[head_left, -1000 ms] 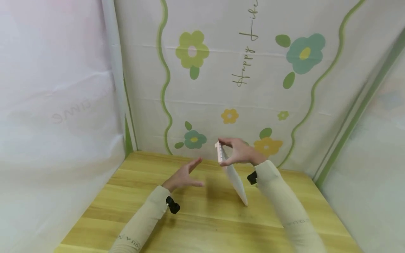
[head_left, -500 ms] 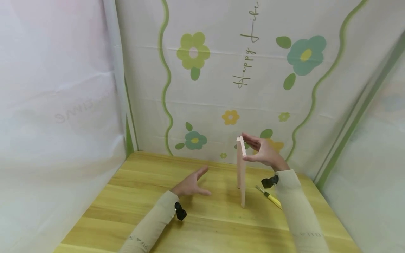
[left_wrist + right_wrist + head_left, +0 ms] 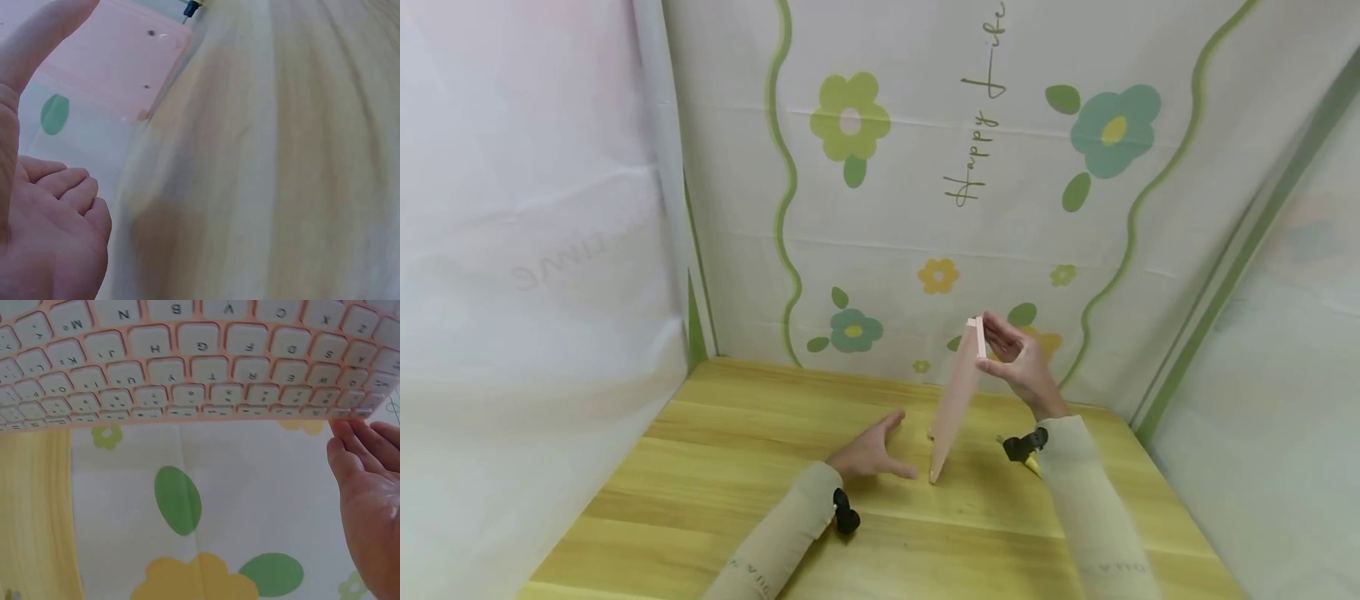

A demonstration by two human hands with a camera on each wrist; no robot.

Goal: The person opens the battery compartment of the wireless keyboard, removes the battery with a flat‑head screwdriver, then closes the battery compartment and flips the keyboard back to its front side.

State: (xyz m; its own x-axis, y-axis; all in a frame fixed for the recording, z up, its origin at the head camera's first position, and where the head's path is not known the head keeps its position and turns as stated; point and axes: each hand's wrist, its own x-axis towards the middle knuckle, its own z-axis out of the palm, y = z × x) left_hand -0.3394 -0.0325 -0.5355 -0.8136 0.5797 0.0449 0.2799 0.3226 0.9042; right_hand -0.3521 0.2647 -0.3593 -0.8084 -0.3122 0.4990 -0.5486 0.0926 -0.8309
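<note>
A pink keyboard (image 3: 957, 400) stands tilted on end over the table, its lower end leaning left toward my left hand. My right hand (image 3: 1022, 367) grips its upper end, thumb on the near side and fingers at the far side. White lettered keys (image 3: 231, 340) fill the top of the right wrist view and face the right hand. The plain pink underside (image 3: 119, 50), with small dark spots, shows in the left wrist view. My left hand (image 3: 868, 448), thumb and fingers spread apart, is just left of the keyboard's lower end and holds nothing.
On the wooden table (image 3: 700, 467), a yellow-handled screwdriver (image 3: 1033, 465) lies partly hidden behind the right wrist's black camera (image 3: 1018, 447). A white floral curtain (image 3: 887, 208) rises along the back, with pale sheets at both sides.
The right hand has moved right with the keyboard and swung its lower end from right to left, so the underside now faces left. The left hand has moved right, closer to it.
</note>
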